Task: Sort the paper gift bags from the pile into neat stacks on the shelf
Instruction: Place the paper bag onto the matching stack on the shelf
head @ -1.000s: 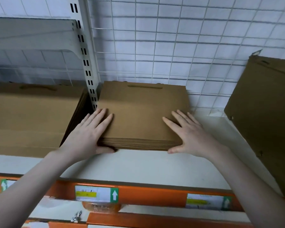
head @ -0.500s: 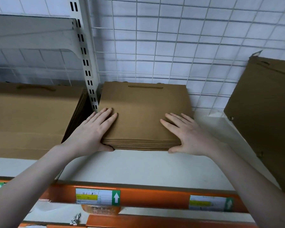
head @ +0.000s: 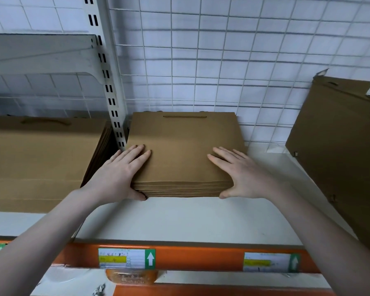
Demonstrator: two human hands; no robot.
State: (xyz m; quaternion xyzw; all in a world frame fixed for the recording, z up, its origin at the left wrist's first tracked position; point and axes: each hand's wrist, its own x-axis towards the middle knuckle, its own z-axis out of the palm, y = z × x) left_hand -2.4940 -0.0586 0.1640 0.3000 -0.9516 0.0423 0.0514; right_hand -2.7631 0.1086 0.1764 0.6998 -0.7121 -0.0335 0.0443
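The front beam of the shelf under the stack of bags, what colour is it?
Orange: the metal front beam shows best in the head view, carrying white, yellow and green labels.

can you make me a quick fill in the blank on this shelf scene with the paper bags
1. Both hands, left hand and right hand, rest on the middle stack of bags, whose colour is ____.
2. The shelf's front beam is coloured ____.
3. Each label on that beam carries a white ____ on green.
4. Behind the stack stands a white wire ____.

Missing words: brown; orange; arrow; grid
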